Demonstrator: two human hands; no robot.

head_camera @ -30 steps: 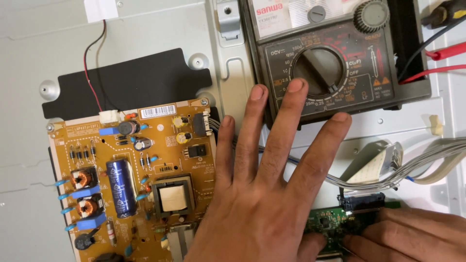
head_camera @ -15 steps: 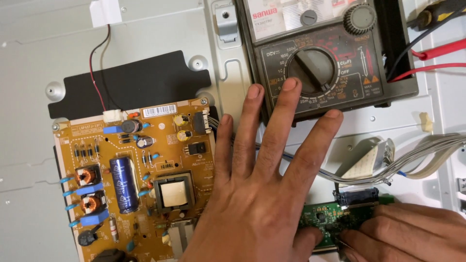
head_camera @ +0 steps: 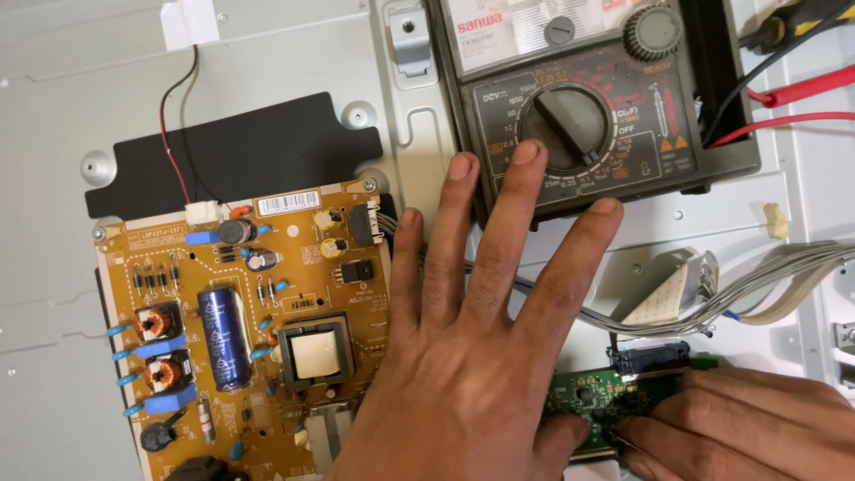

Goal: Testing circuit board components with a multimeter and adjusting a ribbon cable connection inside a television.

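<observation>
Grey metal chassis [head_camera: 107,107], left hand [head_camera: 472,356] spread flat, thumb touching green board [head_camera: 597,396]

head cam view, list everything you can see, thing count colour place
power board: 1, orange-brown, lower left on the metal panel
blue capacitor: 1, dark blue cylinder, on the power board
copper coils: 2, copper and black, left edge of the power board
black sheet: 1, black, above the power board
red and black wire pair: 1, running from the top down to the white plug on the power board
analog multimeter: 1, dark grey with black dial, top centre
probe leads: red and black, top right
flat ribbon cables: several, grey, right
small green board: 1, green, bottom centre right
metal panel: 1, light grey, under everything
left hand: 1, fingers spread, flat at centre, fingertips at the multimeter's lower edge
right hand: 1, bottom right, on the small green board
</observation>
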